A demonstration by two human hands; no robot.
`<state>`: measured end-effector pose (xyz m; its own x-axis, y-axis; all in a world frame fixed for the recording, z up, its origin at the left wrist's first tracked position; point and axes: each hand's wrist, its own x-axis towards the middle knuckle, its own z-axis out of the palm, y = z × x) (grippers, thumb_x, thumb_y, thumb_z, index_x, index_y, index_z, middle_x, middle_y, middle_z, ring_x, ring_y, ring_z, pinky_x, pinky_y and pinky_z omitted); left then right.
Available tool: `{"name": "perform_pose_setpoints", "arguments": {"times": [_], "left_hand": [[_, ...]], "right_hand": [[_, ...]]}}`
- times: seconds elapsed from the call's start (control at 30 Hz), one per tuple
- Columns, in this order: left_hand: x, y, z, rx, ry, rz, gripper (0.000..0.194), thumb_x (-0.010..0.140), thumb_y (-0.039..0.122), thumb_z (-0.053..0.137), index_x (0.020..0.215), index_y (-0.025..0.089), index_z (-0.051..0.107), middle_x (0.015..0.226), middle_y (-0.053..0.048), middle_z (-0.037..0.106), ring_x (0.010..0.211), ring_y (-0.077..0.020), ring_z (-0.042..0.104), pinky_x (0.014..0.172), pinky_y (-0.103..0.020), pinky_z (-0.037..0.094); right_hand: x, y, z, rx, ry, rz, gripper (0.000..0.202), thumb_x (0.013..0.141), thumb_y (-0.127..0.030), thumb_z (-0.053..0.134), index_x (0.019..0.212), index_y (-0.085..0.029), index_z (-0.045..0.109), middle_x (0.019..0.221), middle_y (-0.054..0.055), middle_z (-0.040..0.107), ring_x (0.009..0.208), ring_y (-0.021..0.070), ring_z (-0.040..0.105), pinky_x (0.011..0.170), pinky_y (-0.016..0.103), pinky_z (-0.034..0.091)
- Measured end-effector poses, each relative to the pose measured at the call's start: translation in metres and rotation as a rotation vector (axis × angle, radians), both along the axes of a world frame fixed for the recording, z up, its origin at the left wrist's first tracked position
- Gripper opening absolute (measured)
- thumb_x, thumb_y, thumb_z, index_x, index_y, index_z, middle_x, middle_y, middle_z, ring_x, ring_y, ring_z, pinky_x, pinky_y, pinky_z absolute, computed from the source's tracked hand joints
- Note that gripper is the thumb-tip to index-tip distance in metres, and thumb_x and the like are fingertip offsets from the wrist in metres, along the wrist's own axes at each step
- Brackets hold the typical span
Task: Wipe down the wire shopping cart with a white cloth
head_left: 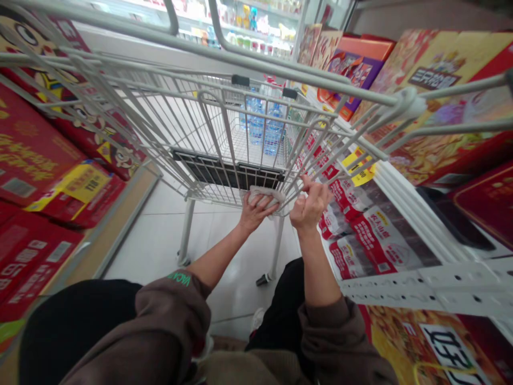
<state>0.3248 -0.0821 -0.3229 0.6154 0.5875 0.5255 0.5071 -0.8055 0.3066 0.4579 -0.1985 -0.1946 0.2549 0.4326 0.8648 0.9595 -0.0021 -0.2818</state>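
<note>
Head view: left hand (255, 212) held cloth (262, 191) against cart (258, 178); cloth looked soft, light, best bunched under fingers. Right hand (310, 206) curled; grip unclear.

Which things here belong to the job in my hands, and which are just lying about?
Seemingly part of the job:
White cloth, in the left hand's grip
Shopping cart, with the cloth against its wires

Probably just around:
Bottles, seen through the cart's wires
Red boxes on the left
Wrapped packs on the right
</note>
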Motion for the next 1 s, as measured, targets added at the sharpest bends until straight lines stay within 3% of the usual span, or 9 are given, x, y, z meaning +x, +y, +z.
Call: {"name": "perform_pose_setpoints", "arguments": {"times": [0.1, 0.2, 0.43, 0.5, 0.63, 0.73, 0.8, 0.87, 1.0], "left_hand": [[-0.017, -0.005, -0.024, 0.057, 0.011, -0.065, 0.024, 0.105, 0.03, 0.052, 0.114, 0.041, 0.071, 0.126, 0.002, 0.073, 0.128, -0.0196, 0.063, 0.123, -0.058, 0.035], [-0.022, -0.007, -0.025, 0.091, -0.034, -0.044, 0.021, 0.105, 0.033, 0.054, 0.114, 0.039, 0.073, 0.128, 0.0, 0.073, 0.129, -0.0214, 0.062, 0.121, -0.059, 0.038], [-0.002, -0.006, 0.041, 0.083, -0.186, 0.119, 0.018, 0.103, 0.051, 0.056, 0.111, 0.047, 0.072, 0.117, 0.002, 0.071, 0.133, -0.0207, 0.057, 0.129, -0.061, 0.019], [0.0, -0.004, 0.048, 0.063, -0.196, 0.145, 0.022, 0.103, 0.054, 0.055, 0.11, 0.044, 0.073, 0.117, 0.0, 0.071, 0.133, -0.0221, 0.056, 0.13, -0.061, 0.016], [-0.009, -0.005, 0.02, 0.019, -0.114, 0.053, 0.022, 0.105, 0.049, 0.052, 0.112, 0.044, 0.072, 0.116, 0.001, 0.073, 0.126, -0.0208, 0.06, 0.126, -0.058, 0.027], [-0.019, -0.013, -0.014, 0.134, -0.121, 0.039, 0.022, 0.107, 0.039, 0.051, 0.112, 0.043, 0.072, 0.12, 0.003, 0.072, 0.123, -0.018, 0.058, 0.121, -0.051, 0.035], [-0.025, -0.018, -0.024, 0.246, -0.185, 0.08, 0.022, 0.107, 0.034, 0.052, 0.113, 0.042, 0.072, 0.122, 0.002, 0.071, 0.124, -0.018, 0.055, 0.12, -0.049, 0.033], [-0.029, -0.021, -0.016, 0.365, -0.268, 0.12, 0.02, 0.104, 0.032, 0.058, 0.113, 0.041, 0.072, 0.122, 0.0, 0.069, 0.126, -0.019, 0.051, 0.121, -0.049, 0.03], [-0.034, -0.014, 0.036, 0.552, -0.507, 0.211, 0.015, 0.097, 0.036, 0.069, 0.111, 0.039, 0.074, 0.12, -0.004, 0.063, 0.135, -0.0229, 0.041, 0.123, -0.051, 0.025]], "right_hand": [[0.0, -0.001, 0.0, 0.021, -0.034, -0.005, 0.034, 0.09, -0.029, 0.036, 0.114, -0.018, 0.059, 0.09, 0.009, 0.061, 0.088, 0.0283, 0.055, 0.087, 0.044, 0.037], [0.002, -0.001, -0.002, 0.067, -0.077, 0.001, 0.03, 0.089, -0.028, 0.038, 0.108, -0.019, 0.059, 0.087, 0.008, 0.061, 0.084, 0.0271, 0.054, 0.084, 0.043, 0.037], [0.007, 0.0, -0.014, 0.077, -0.005, -0.039, 0.024, 0.091, -0.032, 0.037, 0.1, -0.022, 0.056, 0.092, 0.009, 0.06, 0.087, 0.0271, 0.051, 0.088, 0.047, 0.037], [0.007, -0.002, -0.015, 0.089, -0.016, -0.045, 0.021, 0.092, -0.033, 0.036, 0.094, -0.023, 0.054, 0.091, 0.009, 0.061, 0.086, 0.0272, 0.052, 0.087, 0.048, 0.038], [0.005, -0.004, -0.013, 0.137, -0.068, -0.066, 0.018, 0.091, -0.031, 0.036, 0.091, -0.023, 0.052, 0.086, 0.009, 0.062, 0.083, 0.0265, 0.053, 0.084, 0.047, 0.038], [0.003, -0.006, -0.009, 0.142, -0.081, -0.078, 0.017, 0.09, -0.029, 0.037, 0.09, -0.023, 0.053, 0.085, 0.008, 0.063, 0.083, 0.026, 0.053, 0.084, 0.045, 0.038], [0.001, -0.008, -0.007, 0.107, -0.086, -0.102, 0.021, 0.088, -0.028, 0.037, 0.093, -0.021, 0.056, 0.086, 0.009, 0.064, 0.083, 0.026, 0.053, 0.084, 0.044, 0.038], [-0.002, -0.012, -0.006, 0.066, -0.102, -0.132, 0.027, 0.088, -0.026, 0.038, 0.102, -0.018, 0.06, 0.088, 0.01, 0.067, 0.083, 0.026, 0.053, 0.084, 0.043, 0.039], [-0.017, -0.018, -0.01, 0.191, -0.228, -0.172, 0.022, 0.088, -0.019, 0.044, 0.102, -0.02, 0.06, 0.105, 0.011, 0.078, 0.084, 0.024, 0.056, 0.087, 0.043, 0.039]]}}
